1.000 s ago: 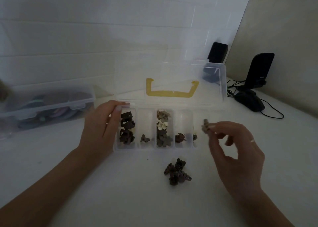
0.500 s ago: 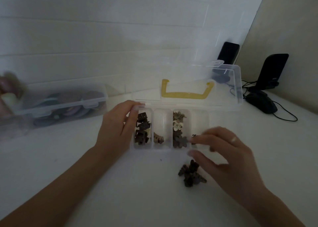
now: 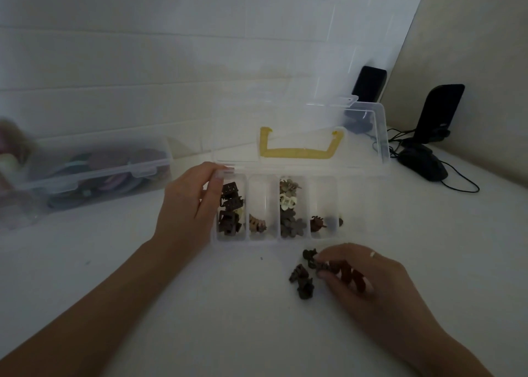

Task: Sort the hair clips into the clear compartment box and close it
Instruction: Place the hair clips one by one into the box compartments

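Observation:
The clear compartment box (image 3: 264, 238) lies open on the white table, its lid (image 3: 371, 148) with a yellow handle standing up behind. Dark square clips fill the left compartment, a brown clip lies in the second, flower clips in the third, small dark clips in the fourth. My left hand (image 3: 188, 205) rests on the box's left end, fingers on the rim. A small pile of dark hair clips (image 3: 301, 279) lies on the table in front of the box. My right hand (image 3: 354, 279) is at the pile, thumb and forefinger pinched on one clip (image 3: 323, 266).
A second clear lidded box (image 3: 94, 173) with dark and pink items stands at the back left. Two black devices (image 3: 437, 113) and a black mouse (image 3: 423, 162) with cables sit at the back right by the wall.
My right hand dropped from the box's right compartments down to the loose pile and pinched a clip there. My left hand stayed on the box's left end.

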### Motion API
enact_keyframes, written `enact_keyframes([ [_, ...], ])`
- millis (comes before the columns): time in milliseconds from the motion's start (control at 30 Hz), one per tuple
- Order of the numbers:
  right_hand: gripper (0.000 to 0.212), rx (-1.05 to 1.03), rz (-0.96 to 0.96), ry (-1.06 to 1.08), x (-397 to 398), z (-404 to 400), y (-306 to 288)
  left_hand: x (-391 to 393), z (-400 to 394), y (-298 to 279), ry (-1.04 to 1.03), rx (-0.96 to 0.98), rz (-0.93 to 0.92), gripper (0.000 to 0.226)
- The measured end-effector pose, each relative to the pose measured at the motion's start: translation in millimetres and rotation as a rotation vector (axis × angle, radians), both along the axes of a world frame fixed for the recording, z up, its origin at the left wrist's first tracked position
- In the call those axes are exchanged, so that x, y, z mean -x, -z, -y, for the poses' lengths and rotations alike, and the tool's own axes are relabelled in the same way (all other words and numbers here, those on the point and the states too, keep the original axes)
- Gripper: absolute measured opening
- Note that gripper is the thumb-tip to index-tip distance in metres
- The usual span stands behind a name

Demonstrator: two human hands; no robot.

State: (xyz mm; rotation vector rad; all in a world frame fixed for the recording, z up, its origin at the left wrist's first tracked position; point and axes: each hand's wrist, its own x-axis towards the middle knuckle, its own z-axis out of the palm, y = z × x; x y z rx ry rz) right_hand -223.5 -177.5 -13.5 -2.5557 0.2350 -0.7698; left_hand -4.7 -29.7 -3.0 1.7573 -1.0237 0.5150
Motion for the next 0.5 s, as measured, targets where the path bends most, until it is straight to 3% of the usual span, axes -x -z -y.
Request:
enact_keyframes([
  [100, 0.022, -0.329, 0.152, -0.039, -12.3, -4.9, -12.3, 0.7, 0.2, -0.3, 0.003, 0.003, -0.002, 0.036],
  [200, 0.023, -0.441, 0.217, -0.097, -32.6, -6.9, -25.9, 1.3, -0.5, -1.3, -0.004, -0.007, 0.000, 0.033],
  [333, 0.029, -0.393, 0.312, -0.121, -55.5, -16.9, -27.3, 2.0, -1.6, -1.6, 0.005, -0.006, 0.009, 0.037],
  [500, 0.028, -0.151, 0.403, -0.091, -59.2, -21.8, -7.9, 0.8, -0.5, -1.3, 0.000, 0.001, 0.001, 0.036],
])
